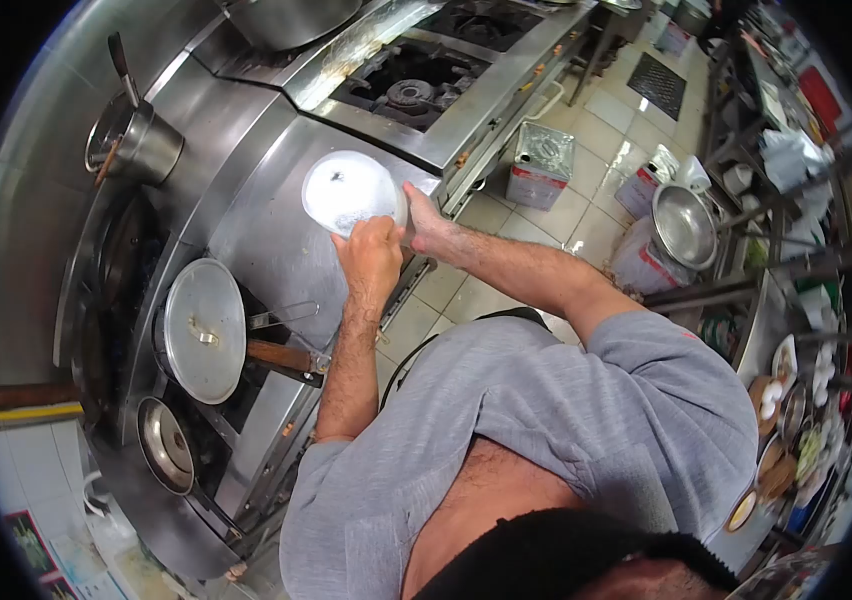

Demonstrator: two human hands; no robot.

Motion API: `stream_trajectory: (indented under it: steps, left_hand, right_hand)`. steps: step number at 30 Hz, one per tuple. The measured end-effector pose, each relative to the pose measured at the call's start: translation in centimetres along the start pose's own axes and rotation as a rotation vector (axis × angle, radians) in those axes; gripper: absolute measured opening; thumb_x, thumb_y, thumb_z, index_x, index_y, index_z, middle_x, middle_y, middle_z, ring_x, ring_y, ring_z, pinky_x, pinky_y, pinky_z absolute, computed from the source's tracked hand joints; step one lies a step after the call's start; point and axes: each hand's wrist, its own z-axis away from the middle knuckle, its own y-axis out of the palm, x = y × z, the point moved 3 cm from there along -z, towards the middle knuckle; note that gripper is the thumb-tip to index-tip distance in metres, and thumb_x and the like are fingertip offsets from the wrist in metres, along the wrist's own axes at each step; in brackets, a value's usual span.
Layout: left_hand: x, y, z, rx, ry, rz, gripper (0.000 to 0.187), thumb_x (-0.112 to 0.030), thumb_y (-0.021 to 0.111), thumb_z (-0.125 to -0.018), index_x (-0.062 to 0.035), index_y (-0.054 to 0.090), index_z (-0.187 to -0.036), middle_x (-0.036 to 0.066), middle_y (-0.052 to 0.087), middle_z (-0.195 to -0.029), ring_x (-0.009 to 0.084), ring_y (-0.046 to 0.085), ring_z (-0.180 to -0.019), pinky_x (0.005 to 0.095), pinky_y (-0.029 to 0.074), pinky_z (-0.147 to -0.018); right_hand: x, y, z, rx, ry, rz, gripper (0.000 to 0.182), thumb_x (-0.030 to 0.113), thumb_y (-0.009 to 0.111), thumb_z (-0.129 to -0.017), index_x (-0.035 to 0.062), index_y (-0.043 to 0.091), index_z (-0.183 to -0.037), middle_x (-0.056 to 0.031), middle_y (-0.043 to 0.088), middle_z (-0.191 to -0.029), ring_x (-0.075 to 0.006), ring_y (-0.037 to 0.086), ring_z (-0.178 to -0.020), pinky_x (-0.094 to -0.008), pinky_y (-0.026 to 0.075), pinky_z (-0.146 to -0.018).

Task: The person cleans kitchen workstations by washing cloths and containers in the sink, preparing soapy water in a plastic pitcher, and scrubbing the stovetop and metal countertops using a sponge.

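A round white tub (341,190) is held over the steel worktop (281,215), its white top facing up with a small dark spot on it. My left hand (371,258) is closed at the tub's near edge, fingers bent over the rim. Against the tub's right side, my right hand (428,225) grips the wall, with its far fingers partly hidden. Whether the white top is a lid or the contents, I cannot tell.
On the left stand a lidded pan (206,330) with a wooden handle, a smaller frying pan (168,447) and a steel pot (151,145). Gas burners (411,93) lie ahead. Square tins (542,165) and a metal bowl (684,227) are at the right.
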Motion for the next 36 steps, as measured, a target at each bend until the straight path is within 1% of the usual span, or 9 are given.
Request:
stream_trajectory:
  steps: [7,9,11,13,15,19,22,29,36]
  left_hand:
    - [1.7,2.0,-3.7,-0.194,-0.229,-0.099,0.013,-0.018,0.064,-0.076,-0.0091,0.058,-0.07,0.003,0.056,-0.07,0.0232,0.054,-0.075,0.0596,0.03,-0.085]
    - [1.7,2.2,-5.0,-0.226,-0.303,-0.088,0.011,-0.018,0.065,-0.076,-0.0089,0.06,-0.072,0.002,0.055,-0.07,0.0231,0.053,-0.076,0.0626,0.028,-0.089]
    - [1.4,2.5,-5.6,-0.238,-0.383,-0.105,0.01,-0.017,0.066,-0.075,-0.0083,0.061,-0.074,0.002,0.054,-0.07,0.0233,0.052,-0.076,0.0638,0.025,-0.092]
    - [1.1,2.9,-6.0,-0.255,-0.441,-0.094,0.013,-0.019,0.067,-0.077,-0.0077,0.062,-0.075,0.002,0.056,-0.072,0.0214,0.053,-0.076,0.0585,0.025,-0.094]
    - [1.1,3.4,-5.8,-0.294,-0.48,-0.08,0.013,-0.019,0.067,-0.077,-0.0069,0.062,-0.076,0.002,0.058,-0.075,0.022,0.054,-0.078,0.0558,0.027,-0.094]
    - [0.1,2.6,-5.8,-0.393,-0.518,0.05,0.017,-0.018,0.069,-0.076,-0.0036,0.063,-0.08,0.006,0.062,-0.083,0.0236,0.057,-0.084,0.0424,0.036,-0.091]
    - [-0.1,2.5,-5.3,-0.536,-0.581,0.199,0.018,-0.02,0.068,-0.077,-0.0045,0.063,-0.086,0.008,0.061,-0.087,0.0258,0.057,-0.088,0.0469,0.029,-0.1]
    - [0.5,1.5,-6.0,-0.599,-0.589,0.135,0.015,-0.013,0.066,-0.078,-0.0032,0.062,-0.089,0.011,0.058,-0.092,0.0264,0.055,-0.092,0.0402,0.038,-0.091]
    - [3.8,-1.5,-8.8,-0.617,-0.518,-0.039,0.082,-0.018,0.081,-0.058,-0.0051,0.039,-0.127,0.016,0.048,-0.12,0.0269,0.047,-0.111,0.0366,0.04,-0.09]
  right_hand:
    - [5.0,0.8,-5.3,0.283,0.218,0.254,0.059,0.05,0.019,-0.091,0.0126,0.04,-0.13,-0.0129,0.032,-0.14,-0.0385,0.027,-0.127,-0.0708,0.019,-0.092]
    - [10.3,4.4,-0.1,0.066,0.113,0.474,0.046,0.037,0.035,-0.09,0.0109,0.042,-0.128,-0.0151,0.036,-0.135,-0.0374,0.033,-0.123,-0.062,0.027,-0.095]
    - [13.5,4.1,-4.9,-0.068,-0.755,0.986,0.038,0.016,0.049,-0.083,0.0078,0.048,-0.12,-0.0173,0.043,-0.124,-0.0337,0.041,-0.114,-0.0477,0.038,-0.093]
    - [17.1,9.0,-1.5,0.277,-1.236,1.046,0.033,0.005,0.053,-0.075,0.0037,0.055,-0.108,-0.0171,0.051,-0.108,-0.0299,0.049,-0.103,-0.0369,0.043,-0.088]
    - [16.6,12.1,-2.3,0.743,-1.065,1.355,0.024,0.005,0.053,-0.075,0.0012,0.061,-0.098,-0.0162,0.06,-0.098,-0.0293,0.055,-0.098,-0.0358,0.045,-0.085]
    - [11.4,13.8,-4.1,1.269,-0.334,2.246,0.059,0.02,0.062,-0.062,0.0089,0.054,-0.12,-0.0172,0.054,-0.119,-0.0287,0.05,-0.113,-0.0365,0.041,-0.091]
    - [11.8,14.3,-3.3,1.275,-0.167,2.215,0.077,0.026,0.064,-0.059,0.0174,0.042,-0.132,-0.0165,0.051,-0.124,-0.0304,0.047,-0.116,-0.0391,0.039,-0.093]
    - [10.8,12.9,-6.7,1.007,-0.171,2.139,0.084,0.016,0.066,-0.058,0.0143,0.035,-0.135,-0.0183,0.05,-0.123,-0.0318,0.049,-0.113,-0.0378,0.042,-0.091]
    - [14.0,14.3,-3.8,1.045,-0.568,1.595,0.074,-0.006,0.058,-0.059,0.0081,0.038,-0.129,-0.016,0.053,-0.117,-0.0288,0.051,-0.11,-0.0354,0.044,-0.09]
